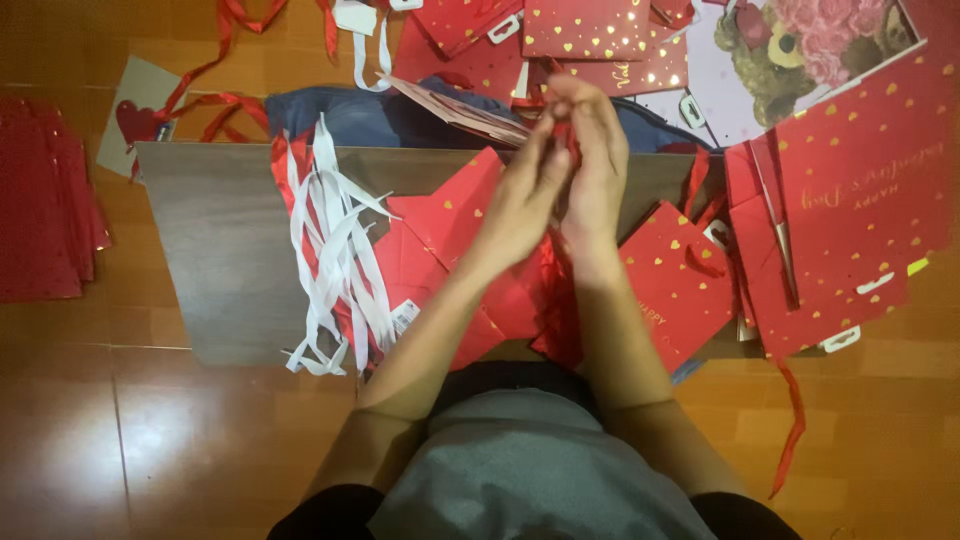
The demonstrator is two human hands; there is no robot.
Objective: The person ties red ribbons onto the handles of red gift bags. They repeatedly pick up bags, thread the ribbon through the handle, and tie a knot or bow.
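My left hand [522, 195] and my right hand [592, 165] are raised together above a low grey board [220, 260], fingers pinched on a red ribbon [562, 135] between them. Under my wrists a red paper gift bag [450, 215] with small gold hearts lies flat on the board. A second such flat red bag [680, 290] rests by my right forearm. How the ribbon joins the bag is hidden by my fingers.
A bunch of white and red ribbons [335, 250] lies on the board's left half. Many red gift bags [860, 190] are heaped at right and along the far edge, one with a teddy bear picture [790, 50]. A stack of red sheets [45, 200] lies on the wooden floor at left.
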